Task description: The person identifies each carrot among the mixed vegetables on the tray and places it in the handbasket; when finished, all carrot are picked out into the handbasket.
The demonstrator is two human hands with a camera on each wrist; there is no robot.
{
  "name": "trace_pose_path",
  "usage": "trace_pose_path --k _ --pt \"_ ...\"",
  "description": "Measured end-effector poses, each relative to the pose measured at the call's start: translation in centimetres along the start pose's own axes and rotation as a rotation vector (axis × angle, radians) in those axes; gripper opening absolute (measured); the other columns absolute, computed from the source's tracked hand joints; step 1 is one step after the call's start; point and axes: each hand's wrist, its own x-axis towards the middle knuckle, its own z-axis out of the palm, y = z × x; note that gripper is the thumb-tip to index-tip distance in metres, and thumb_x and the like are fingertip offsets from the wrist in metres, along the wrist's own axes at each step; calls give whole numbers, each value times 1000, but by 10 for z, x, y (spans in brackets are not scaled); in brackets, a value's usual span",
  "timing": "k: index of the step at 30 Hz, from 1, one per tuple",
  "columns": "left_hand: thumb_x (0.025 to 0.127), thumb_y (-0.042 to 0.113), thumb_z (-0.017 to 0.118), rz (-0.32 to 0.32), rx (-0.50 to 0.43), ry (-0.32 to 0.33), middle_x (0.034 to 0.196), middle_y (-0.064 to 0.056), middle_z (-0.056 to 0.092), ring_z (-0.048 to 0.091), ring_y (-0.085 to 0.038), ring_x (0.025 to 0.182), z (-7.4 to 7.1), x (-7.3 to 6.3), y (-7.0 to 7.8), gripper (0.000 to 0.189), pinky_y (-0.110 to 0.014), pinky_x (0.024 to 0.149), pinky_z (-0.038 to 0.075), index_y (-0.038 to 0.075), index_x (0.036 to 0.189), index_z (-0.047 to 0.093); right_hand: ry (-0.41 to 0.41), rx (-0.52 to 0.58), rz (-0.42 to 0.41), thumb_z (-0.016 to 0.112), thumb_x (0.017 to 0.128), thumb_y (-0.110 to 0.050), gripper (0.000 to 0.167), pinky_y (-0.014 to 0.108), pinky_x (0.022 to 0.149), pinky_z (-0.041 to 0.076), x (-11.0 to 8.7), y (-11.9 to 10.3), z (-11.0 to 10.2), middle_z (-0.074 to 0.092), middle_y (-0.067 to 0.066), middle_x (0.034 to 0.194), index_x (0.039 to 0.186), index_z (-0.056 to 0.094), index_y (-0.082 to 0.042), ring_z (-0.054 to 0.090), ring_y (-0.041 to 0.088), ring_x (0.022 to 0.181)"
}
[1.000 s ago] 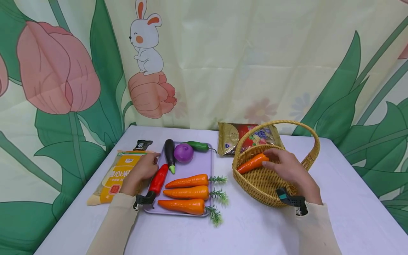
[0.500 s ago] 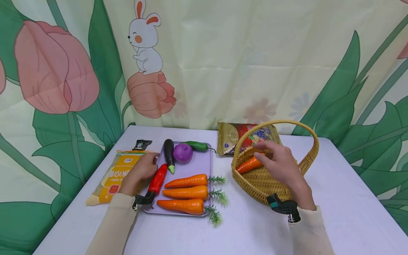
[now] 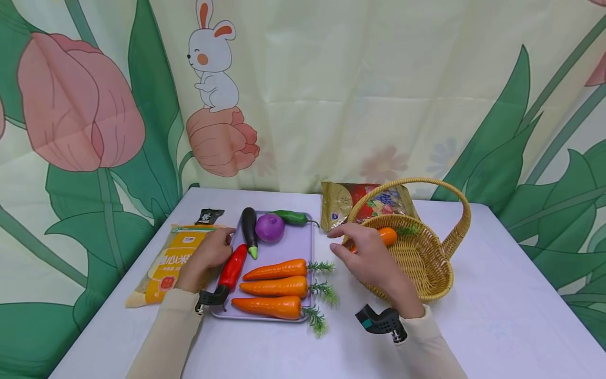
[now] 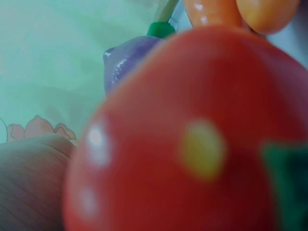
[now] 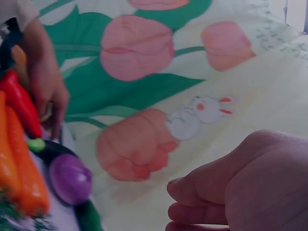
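My left hand (image 3: 215,250) is at the left edge of a lilac tray (image 3: 310,237), its fingers curled down at the rim. On the tray lie a red chili pepper (image 3: 233,267), an eggplant (image 3: 249,231), a purple onion (image 3: 270,227), a green pepper (image 3: 290,217) and three carrots (image 3: 274,286). The red pepper fills much of the left wrist view, blurred. My right hand (image 3: 371,260) hovers over the left rim of a wicker basket (image 3: 421,258), fingers loosely bent and holding nothing. A carrot (image 3: 389,236) lies in the basket, partly hidden behind that hand.
A yellow bag (image 3: 182,252) lies left of the tray, partly under my left arm, with a small black packet (image 3: 210,216) behind it. A gold and red packet (image 3: 338,205) stands behind the basket. The basket's tall handle (image 3: 461,210) arches over it. A printed curtain (image 3: 303,105) hangs behind the table.
My right hand has let go of the carrot in the basket and moved left toward the tray, out to the basket's left rim. My left hand stays at the tray's edge.
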Motion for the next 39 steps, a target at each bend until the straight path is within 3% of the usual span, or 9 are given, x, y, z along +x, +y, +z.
trace_pose_path --k 6,12,20,24,33,39 --pt "93 2 59 3 1 6 121 -21 61 56 -33 104 -1 2 1 58 -45 91 53 0 150 46 -176 10 0 67 94 -6 19 48 90 55 7 2 37 71 12 115 113 71 -4 65 32 107" --pt "93 2 59 5 1 6 117 -21 61 56 -33 103 2 1 2 57 -41 86 52 0 149 47 -307 -79 63 68 95 -11 25 51 104 46 10 7 61 68 12 122 118 69 -4 60 32 121" --pt "92 1 60 -16 -18 20 116 -19 61 56 -31 101 2 1 -2 58 -34 78 54 0 149 47 -457 -161 31 67 96 -13 27 43 96 50 27 7 72 70 8 116 120 69 -3 62 23 103" --pt "92 1 60 -16 -23 17 115 -20 61 57 -31 101 2 1 0 58 -34 78 54 0 149 46 -509 -211 31 65 96 -13 27 41 97 50 33 4 75 70 7 116 122 70 -5 62 21 103" --pt "93 1 60 -29 -34 17 118 -21 61 57 -32 103 2 -1 0 58 -37 81 55 0 149 46 -576 -275 -5 65 96 -13 27 37 91 53 42 4 83 71 5 111 122 69 -5 62 16 95" --pt "93 2 60 -32 -46 8 119 -20 61 56 -31 103 2 -1 -1 59 -36 80 55 0 150 46 -630 -302 29 67 97 -20 32 36 93 53 48 7 84 70 3 111 127 66 -7 60 14 93"
